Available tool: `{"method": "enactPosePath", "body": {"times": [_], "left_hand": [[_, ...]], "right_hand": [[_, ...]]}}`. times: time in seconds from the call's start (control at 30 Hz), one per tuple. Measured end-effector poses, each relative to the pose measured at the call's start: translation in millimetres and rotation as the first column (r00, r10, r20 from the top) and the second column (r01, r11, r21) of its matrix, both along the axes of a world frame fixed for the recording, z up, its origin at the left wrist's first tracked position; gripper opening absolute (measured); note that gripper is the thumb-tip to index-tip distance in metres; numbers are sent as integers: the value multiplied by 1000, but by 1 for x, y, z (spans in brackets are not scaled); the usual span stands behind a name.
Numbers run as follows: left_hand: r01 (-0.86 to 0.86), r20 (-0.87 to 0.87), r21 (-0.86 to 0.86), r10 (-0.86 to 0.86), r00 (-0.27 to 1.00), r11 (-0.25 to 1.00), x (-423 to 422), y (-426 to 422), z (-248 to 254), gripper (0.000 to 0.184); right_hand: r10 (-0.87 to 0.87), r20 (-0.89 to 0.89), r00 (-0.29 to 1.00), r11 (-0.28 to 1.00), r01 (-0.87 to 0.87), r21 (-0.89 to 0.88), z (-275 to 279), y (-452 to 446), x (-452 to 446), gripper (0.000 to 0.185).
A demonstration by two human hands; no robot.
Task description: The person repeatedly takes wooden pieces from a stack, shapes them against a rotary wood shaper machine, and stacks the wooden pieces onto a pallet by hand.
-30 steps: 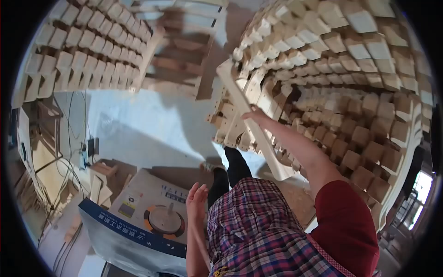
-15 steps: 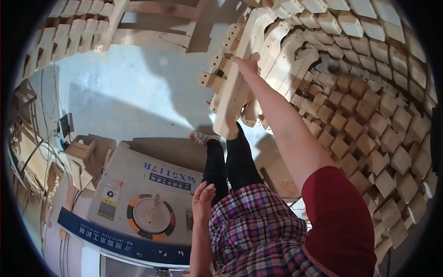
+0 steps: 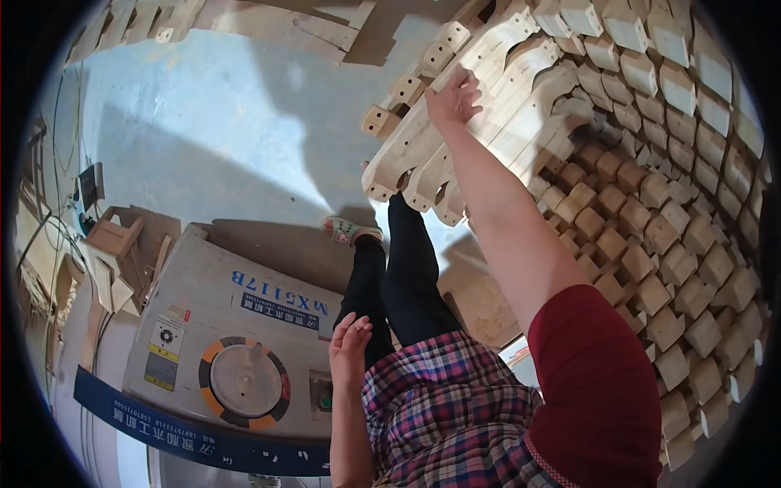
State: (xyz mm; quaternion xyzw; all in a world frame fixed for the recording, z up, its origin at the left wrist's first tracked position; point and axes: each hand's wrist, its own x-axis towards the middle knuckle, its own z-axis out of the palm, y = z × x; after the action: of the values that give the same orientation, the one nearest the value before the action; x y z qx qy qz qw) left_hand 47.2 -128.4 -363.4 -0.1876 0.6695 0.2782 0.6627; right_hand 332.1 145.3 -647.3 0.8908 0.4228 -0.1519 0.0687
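Note:
My right hand (image 3: 454, 99) is over the stack of long shaped wooden boards (image 3: 413, 145), with its fingers apart and loosely bent. Nothing is held in it; whether it touches the top board I cannot tell. The boards are pale, with curved cut-outs and small drilled holes near their ends, and lie side by side. Short wooden blocks with two holes (image 3: 379, 121) stick out along their left side. Near my waist, in front of the plaid apron (image 3: 423, 390), my left hand (image 3: 351, 340) hangs with loosely curled fingers and holds nothing.
A grey machine (image 3: 183, 285) with a round disc (image 3: 246, 381) stands at the lower left. Many stacked wooden blocks (image 3: 643, 244) rise on the right. Cables and a small wooden box (image 3: 114, 236) are at the far left, wooden frames (image 3: 268, 28) at the top.
My right hand has let go of the long board, which now lies alongside the others on the stack. My left hand stays near my waist. The view has shifted slightly.

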Motion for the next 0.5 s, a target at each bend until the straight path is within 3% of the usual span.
{"method": "enactPosePath", "body": {"times": [0.03, 0.07, 0.1, 0.13, 0.2, 0.27, 0.3, 0.43, 0.5], "left_hand": [[-7, 10, 1, 7, 1000, 1000, 4, 1, 1, 34], [-14, 23, 4, 14, 1000, 1000, 8, 2, 1, 34], [-19, 36, 6, 19, 999, 1000, 11, 2, 1, 34], [-23, 37, 5, 22, 999, 1000, 12, 2, 2, 34], [-36, 51, 13, 36, 998, 999, 14, 1, 2, 33], [-44, 60, 21, 43, 997, 999, 12, 1, 1, 32], [-46, 60, 19, 44, 997, 999, 11, 0, 2, 32], [-99, 18, 45, 98, 995, 994, 3, 2, 8, 32], [-124, 28, 68, 122, 992, 990, 4, 0, 21, 32]], "right_hand": [[6, -2, 1000, 1000, -6, -1, -3, -7, -6, 76], [301, 95, 949, 953, -302, -6, -1, -16, -13, 78], [564, 186, 804, 822, -568, -40, 2, -26, -20, 80], [610, 88, 787, 790, -596, -143, 7, -37, -27, 82], [643, -10, 765, 742, -627, -239, 7, -59, -25, 84], [757, -17, 653, 651, -757, -56, -6, -85, -7, 80], [758, -19, 652, 650, -758, -57, -2, -86, -9, 80], [708, -172, 685, 626, -721, -296, 24, -63, -17, 80], [601, -330, 728, 552, -677, -487, 43, -33, -17, 77]]}}
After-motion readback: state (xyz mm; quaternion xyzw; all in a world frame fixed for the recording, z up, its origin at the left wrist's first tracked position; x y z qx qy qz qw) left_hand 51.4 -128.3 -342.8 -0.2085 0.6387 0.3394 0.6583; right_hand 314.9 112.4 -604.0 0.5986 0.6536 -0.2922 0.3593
